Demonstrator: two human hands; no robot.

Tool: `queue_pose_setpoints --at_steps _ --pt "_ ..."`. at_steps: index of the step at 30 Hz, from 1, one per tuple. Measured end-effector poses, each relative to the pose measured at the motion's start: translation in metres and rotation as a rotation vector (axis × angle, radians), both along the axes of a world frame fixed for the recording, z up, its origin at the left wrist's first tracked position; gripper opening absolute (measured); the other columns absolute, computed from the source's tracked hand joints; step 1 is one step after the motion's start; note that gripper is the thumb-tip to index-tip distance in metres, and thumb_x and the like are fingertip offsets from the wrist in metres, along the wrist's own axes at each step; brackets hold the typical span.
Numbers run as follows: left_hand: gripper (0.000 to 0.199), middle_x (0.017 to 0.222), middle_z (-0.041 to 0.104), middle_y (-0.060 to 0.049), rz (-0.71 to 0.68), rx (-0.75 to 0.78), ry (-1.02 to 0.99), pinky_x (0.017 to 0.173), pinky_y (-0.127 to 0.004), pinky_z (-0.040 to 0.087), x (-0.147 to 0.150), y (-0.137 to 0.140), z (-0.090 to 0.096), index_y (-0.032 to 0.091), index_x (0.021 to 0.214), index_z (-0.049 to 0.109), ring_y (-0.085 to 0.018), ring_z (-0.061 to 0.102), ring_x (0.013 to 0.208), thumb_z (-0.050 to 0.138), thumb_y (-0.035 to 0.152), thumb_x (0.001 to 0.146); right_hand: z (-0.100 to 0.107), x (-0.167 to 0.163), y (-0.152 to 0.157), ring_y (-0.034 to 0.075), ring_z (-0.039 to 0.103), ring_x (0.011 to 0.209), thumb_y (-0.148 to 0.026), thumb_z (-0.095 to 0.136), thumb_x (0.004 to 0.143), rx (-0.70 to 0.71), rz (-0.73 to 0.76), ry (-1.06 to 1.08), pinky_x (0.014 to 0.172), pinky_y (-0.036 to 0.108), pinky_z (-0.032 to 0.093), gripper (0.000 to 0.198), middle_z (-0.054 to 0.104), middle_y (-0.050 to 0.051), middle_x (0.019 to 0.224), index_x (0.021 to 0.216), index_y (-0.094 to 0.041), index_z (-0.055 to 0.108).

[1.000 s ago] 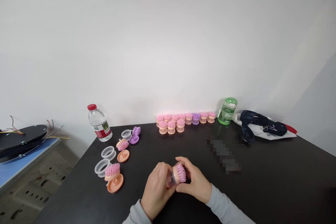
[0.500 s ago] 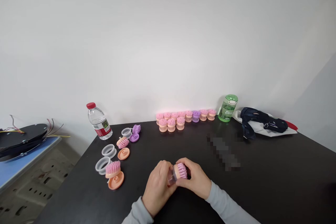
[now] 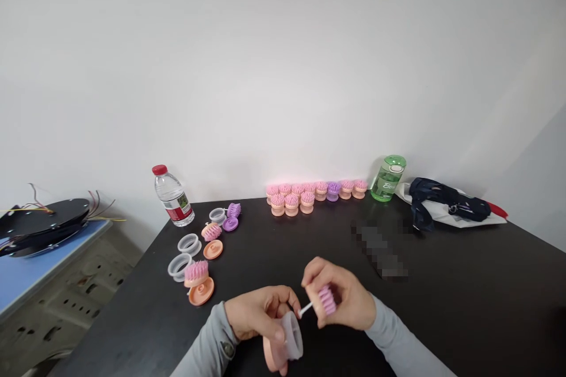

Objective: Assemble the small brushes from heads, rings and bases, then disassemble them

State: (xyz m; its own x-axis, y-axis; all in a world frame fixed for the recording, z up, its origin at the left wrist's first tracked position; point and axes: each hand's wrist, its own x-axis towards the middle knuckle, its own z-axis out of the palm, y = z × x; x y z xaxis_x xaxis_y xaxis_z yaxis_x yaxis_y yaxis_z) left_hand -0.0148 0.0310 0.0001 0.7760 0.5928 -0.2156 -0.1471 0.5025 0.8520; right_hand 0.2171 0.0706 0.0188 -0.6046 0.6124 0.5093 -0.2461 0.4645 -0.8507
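Observation:
My left hand point(image 3: 256, 312) is closed around a translucent plastic ring point(image 3: 293, 337) fitted with a peach round cap point(image 3: 273, 353); the ring's open side faces right. In my right hand point(image 3: 349, 297) is a peach brush head point(image 3: 326, 301) with pink bristles, tilted so its thin white stem point(image 3: 306, 308) points left toward the ring. The stem stands clear of the ring, near my left fingertips. Left of my hands lie loose parts: a pink brush head point(image 3: 196, 271) leaning on a peach cap point(image 3: 201, 292), clear rings point(image 3: 178, 268) and a purple brush head point(image 3: 234, 210).
Several assembled brushes point(image 3: 292, 205) stand in rows by the wall. A water bottle point(image 3: 174, 197) is at the back left, a green bottle point(image 3: 388, 179) at the back right. Beside it lies a dark strapped item point(image 3: 451, 200) on a white bag. A blurred-out patch point(image 3: 380, 250) covers something on the black table.
The brush head and the clear ring, together before, are now apart, exposing the white stem. My left hand has moved down with the ring; my right hand has shifted slightly right.

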Motion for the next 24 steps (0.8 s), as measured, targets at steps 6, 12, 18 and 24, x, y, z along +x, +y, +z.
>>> queue_pose_setpoints --at_steps 6,12,18,24 --pt "0.06 0.095 0.076 -0.013 0.222 0.121 -0.145 0.077 -0.035 0.052 -0.009 0.006 0.007 0.016 0.112 0.058 -0.028 0.072 0.091 0.087 0.022 0.06 -0.022 0.009 0.026 0.021 0.061 0.09 -0.021 0.077 0.067 -0.081 -0.461 -0.202 0.079 0.034 0.051 0.042 0.06 0.004 0.101 0.104 -0.022 0.056" --pt "0.057 0.101 0.069 -0.007 0.595 0.325 -0.064 0.066 -0.027 0.044 -0.001 0.009 0.014 0.02 0.102 0.06 -0.017 0.063 0.081 0.09 0.027 0.053 -0.041 -0.009 0.026 0.027 0.058 0.102 -0.009 0.074 0.061 0.047 -0.575 -0.496 0.093 0.044 0.046 0.049 0.062 0.006 0.107 0.105 -0.021 0.059" --pt "0.051 0.102 0.065 -0.003 0.738 0.383 0.04 0.073 -0.031 0.046 0.006 0.012 0.007 0.025 0.104 0.054 -0.018 0.06 0.088 0.082 0.032 0.062 -0.032 -0.007 0.02 0.032 0.05 0.115 -0.018 0.079 0.069 0.389 -0.619 -0.411 0.1 0.05 0.044 0.055 0.062 0.012 0.117 0.119 -0.018 0.056" --pt "0.038 0.1 0.062 -0.003 0.911 0.566 0.388 0.085 -0.04 0.044 0.0 0.016 0.002 0.025 0.104 0.053 -0.022 0.059 0.093 0.068 0.02 0.07 -0.021 -0.005 0.009 0.034 0.049 0.115 -0.041 0.078 0.076 0.631 -0.501 -0.379 0.096 0.049 0.047 0.043 0.064 0.013 0.11 0.109 -0.018 0.063"
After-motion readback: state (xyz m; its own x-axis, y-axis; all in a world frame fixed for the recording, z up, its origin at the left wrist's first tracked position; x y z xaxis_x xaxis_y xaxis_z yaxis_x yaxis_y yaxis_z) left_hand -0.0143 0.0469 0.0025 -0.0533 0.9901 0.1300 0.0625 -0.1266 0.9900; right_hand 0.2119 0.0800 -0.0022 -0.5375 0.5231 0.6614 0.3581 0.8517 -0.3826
